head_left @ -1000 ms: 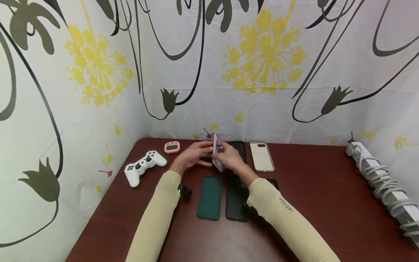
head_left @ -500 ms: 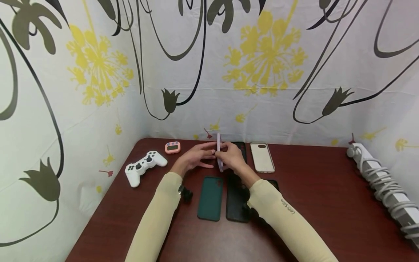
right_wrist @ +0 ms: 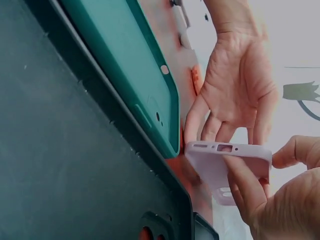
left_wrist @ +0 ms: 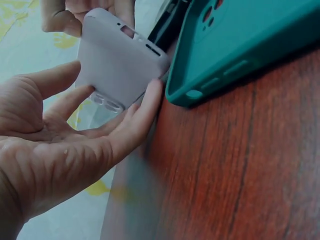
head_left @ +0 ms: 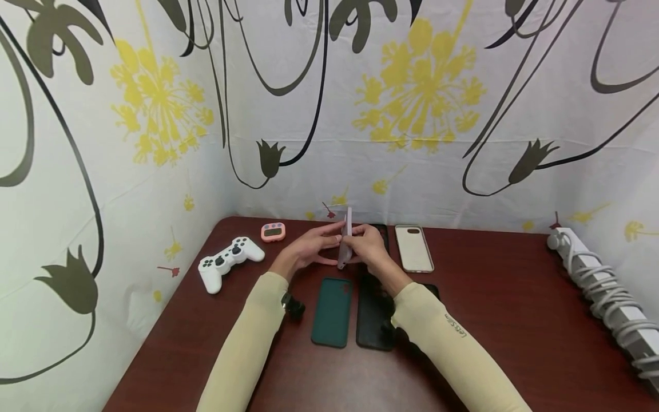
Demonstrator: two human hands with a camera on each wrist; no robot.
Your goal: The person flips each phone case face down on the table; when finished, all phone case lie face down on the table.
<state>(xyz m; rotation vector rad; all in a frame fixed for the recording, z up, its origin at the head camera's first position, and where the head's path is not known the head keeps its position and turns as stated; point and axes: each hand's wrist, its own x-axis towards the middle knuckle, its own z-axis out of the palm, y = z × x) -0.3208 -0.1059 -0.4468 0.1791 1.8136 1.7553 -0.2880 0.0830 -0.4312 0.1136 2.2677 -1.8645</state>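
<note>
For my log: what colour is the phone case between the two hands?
The phone case is pale lilac; the left wrist view shows it best.

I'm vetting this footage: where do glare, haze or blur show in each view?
Head: soft glare on the near part of the table; left wrist: a hazy, blurred patch at the table's edge, below the left fingers; right wrist: wall bright and washed out, controller blurred behind.

Room to pass: tabletop [head_left: 494, 297] between beige case [head_left: 414, 249] and cord-wrapped bar [head_left: 607, 297] along right edge. Far edge, left of middle: blocked by left hand [head_left: 309, 246], right hand [head_left: 369, 245], lilac case [left_wrist: 117, 55]. Only narrow slot between green case [head_left: 332, 312] and black case [head_left: 374, 320]. White controller [head_left: 230, 262] obstructs beside left edge.
</note>
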